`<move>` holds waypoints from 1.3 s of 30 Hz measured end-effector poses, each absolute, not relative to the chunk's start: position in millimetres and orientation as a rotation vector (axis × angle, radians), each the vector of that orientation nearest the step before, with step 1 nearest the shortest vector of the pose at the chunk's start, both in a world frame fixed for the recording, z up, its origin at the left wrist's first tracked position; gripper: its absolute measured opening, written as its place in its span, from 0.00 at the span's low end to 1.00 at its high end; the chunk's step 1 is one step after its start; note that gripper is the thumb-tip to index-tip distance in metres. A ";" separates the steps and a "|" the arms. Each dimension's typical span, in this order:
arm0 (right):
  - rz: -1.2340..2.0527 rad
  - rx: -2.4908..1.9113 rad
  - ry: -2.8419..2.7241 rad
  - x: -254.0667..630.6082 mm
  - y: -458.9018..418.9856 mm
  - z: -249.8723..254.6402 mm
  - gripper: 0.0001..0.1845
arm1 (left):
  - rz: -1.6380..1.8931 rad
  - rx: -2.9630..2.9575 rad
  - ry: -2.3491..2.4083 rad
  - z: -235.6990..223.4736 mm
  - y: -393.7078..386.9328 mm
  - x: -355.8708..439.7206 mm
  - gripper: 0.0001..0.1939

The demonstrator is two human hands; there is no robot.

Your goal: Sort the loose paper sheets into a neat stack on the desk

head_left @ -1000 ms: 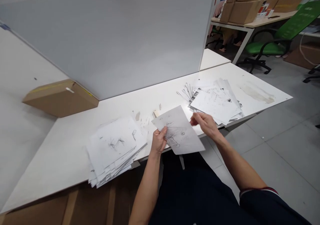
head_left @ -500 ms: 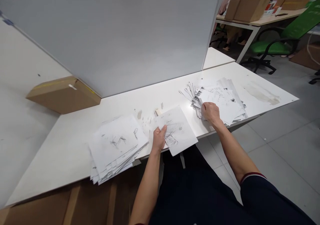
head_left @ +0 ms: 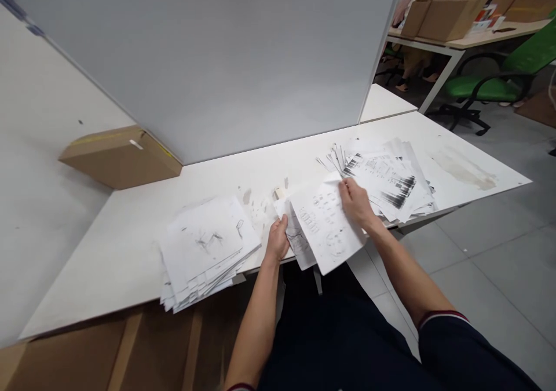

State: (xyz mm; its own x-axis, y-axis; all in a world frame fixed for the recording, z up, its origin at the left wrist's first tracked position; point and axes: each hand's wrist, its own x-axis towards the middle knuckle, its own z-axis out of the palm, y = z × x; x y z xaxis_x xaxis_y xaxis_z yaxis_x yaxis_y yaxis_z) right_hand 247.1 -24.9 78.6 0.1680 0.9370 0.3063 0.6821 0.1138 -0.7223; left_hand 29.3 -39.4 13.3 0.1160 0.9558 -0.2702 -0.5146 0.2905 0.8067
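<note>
My left hand (head_left: 277,240) grips a sheet of paper (head_left: 299,245) with dark sketch lines, thumb on top, at the table's front edge. My right hand (head_left: 357,203) pinches another paper sheet (head_left: 328,226), covered in small printed figures, by its right side. This second sheet overlaps and partly hides the one in my left hand. To the left lies a stack of papers (head_left: 208,246), its lower sheets fanned past the table edge. Beyond my right hand spreads a loose pile of printed papers (head_left: 393,176), the top one bearing dark black bars.
The white table (head_left: 130,252) carries smudges and a small pale block (head_left: 278,193). A whiteboard (head_left: 260,61) stands along the back, a cardboard box (head_left: 124,156) at back left. A green chair (head_left: 482,87) and a desk with boxes (head_left: 452,17) are at far right. Another person's feet show beneath that desk.
My right hand has moved left from the right pile, bringing a printed sheet over the one in my left hand. A sheet with black bars now shows on that pile.
</note>
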 end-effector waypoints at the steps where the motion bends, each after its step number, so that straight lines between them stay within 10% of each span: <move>1: 0.398 -1.684 -1.613 241.8 -18.9 65.5 0.13 | 1.179 0.615 0.885 14.0 -39.9 29.1 0.23; 12: 0.401 -1.732 -1.608 208.2 -24.8 33.2 0.22 | 1.202 0.725 0.946 5.0 -40.1 29.1 0.25; 18: 1.218 -1.199 -1.358 218.6 -35.7 51.9 0.15 | 1.389 1.215 1.110 46.4 -47.3 21.1 0.21; 34: 1.096 -1.042 -1.434 214.4 -28.7 36.4 0.16 | 1.567 1.200 1.157 25.3 -43.7 26.3 0.16; 39: 0.466 -1.321 -1.998 228.0 -35.9 103.4 0.10 | 1.665 1.096 1.114 18.7 -36.2 17.6 0.21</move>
State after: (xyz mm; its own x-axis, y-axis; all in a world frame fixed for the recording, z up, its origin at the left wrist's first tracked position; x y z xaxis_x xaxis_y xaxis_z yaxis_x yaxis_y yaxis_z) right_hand 228.0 -35.9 103.4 -0.2467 0.9052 0.3460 0.6588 0.4185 -0.6252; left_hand 17.6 -36.2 18.7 -0.2733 0.9388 0.2097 -0.1644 -0.2603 0.9514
